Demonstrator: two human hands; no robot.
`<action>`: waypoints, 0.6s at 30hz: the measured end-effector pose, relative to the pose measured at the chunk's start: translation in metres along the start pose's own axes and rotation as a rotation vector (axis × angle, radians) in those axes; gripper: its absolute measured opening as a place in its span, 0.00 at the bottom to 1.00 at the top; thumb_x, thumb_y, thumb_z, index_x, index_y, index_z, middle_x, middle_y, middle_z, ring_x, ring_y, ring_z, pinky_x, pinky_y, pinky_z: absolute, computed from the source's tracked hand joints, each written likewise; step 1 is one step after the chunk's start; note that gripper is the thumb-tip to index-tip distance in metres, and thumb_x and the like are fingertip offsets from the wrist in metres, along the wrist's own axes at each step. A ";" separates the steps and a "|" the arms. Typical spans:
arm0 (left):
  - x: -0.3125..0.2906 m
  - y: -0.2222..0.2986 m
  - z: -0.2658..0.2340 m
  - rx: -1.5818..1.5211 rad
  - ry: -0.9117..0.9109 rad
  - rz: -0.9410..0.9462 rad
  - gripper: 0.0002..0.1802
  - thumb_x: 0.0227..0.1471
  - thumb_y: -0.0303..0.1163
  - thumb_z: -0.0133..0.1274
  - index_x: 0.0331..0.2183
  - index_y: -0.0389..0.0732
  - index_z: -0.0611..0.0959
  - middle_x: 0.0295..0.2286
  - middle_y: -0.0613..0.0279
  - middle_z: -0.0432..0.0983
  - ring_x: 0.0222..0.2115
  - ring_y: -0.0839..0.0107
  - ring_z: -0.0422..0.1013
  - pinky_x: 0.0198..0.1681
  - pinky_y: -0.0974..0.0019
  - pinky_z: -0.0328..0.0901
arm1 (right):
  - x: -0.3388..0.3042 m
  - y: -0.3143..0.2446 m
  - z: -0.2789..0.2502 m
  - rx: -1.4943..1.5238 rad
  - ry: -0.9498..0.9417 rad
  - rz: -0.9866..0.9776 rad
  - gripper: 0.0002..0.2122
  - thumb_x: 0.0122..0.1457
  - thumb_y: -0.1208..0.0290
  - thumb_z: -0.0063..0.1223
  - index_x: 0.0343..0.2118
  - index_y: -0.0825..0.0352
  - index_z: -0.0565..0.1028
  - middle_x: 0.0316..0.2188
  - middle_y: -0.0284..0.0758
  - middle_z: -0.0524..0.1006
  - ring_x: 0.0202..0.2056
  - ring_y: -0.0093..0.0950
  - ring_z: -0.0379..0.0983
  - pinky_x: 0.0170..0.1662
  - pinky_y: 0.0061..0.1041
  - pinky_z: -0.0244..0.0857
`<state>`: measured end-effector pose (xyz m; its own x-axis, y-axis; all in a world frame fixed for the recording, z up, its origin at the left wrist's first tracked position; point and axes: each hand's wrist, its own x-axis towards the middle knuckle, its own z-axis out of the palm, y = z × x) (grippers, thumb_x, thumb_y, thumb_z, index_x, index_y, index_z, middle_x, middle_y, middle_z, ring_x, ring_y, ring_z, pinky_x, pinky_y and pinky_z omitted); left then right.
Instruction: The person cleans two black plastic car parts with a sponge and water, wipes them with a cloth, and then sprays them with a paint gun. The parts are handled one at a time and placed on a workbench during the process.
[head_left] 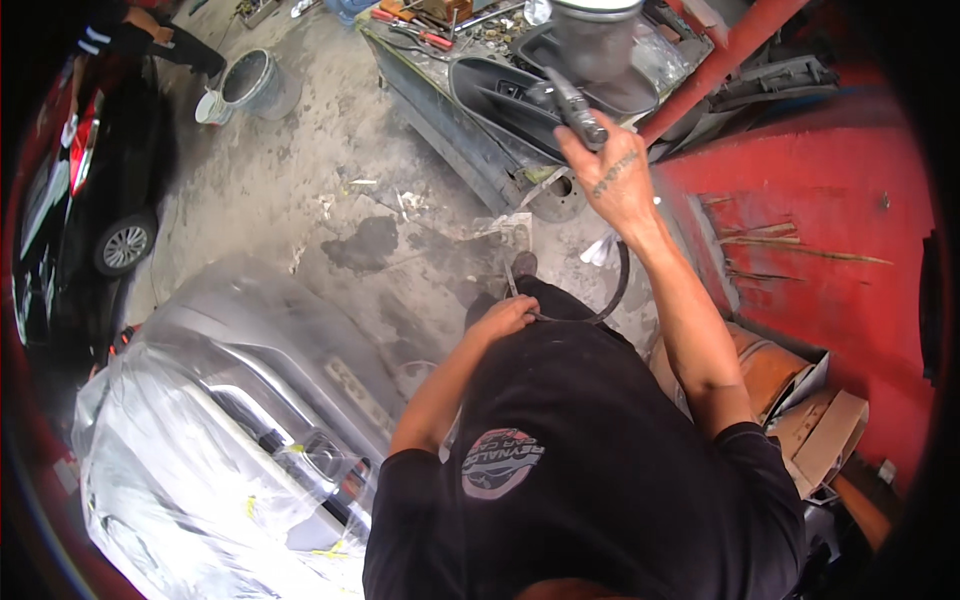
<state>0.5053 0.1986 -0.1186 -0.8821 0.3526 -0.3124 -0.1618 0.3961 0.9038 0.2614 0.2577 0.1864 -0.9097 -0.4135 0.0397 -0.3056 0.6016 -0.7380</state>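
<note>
My right hand (618,175) is raised toward the workbench, its fingers closed round a dark metallic hand tool (575,110), probably an air gun; blur hides its exact kind. The tool is held over a black plastic trim panel (505,95) with a recessed middle, which lies on the bench. A black hose (622,285) curves from below my right wrist down to my waist. There my left hand (510,315) is closed on the hose, low in front of my dark shirt.
The workbench (425,120) carries pliers, loose hardware and a grey bucket (597,40). A plastic-wrapped silver car (250,400) stands at lower left, a black car (75,220) beyond it. Another person (165,40) and a bucket (262,85) are far left. Cardboard boxes (820,430) sit by a red wall (820,200).
</note>
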 end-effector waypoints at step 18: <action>0.020 -0.023 -0.059 0.208 -0.316 0.045 0.12 0.57 0.30 0.54 0.44 0.44 0.81 0.44 0.53 0.74 0.48 0.49 0.72 0.51 0.53 0.67 | -0.058 0.042 -0.029 0.052 0.204 0.363 0.16 0.61 0.69 0.58 0.48 0.76 0.77 0.24 0.51 0.79 0.26 0.41 0.80 0.34 0.35 0.71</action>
<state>0.4654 0.1463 -0.1288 -0.7007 0.6052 -0.3778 -0.0041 0.5261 0.8504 0.2932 0.3269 0.1722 -0.9944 -0.0342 -0.1003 0.0547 0.6455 -0.7618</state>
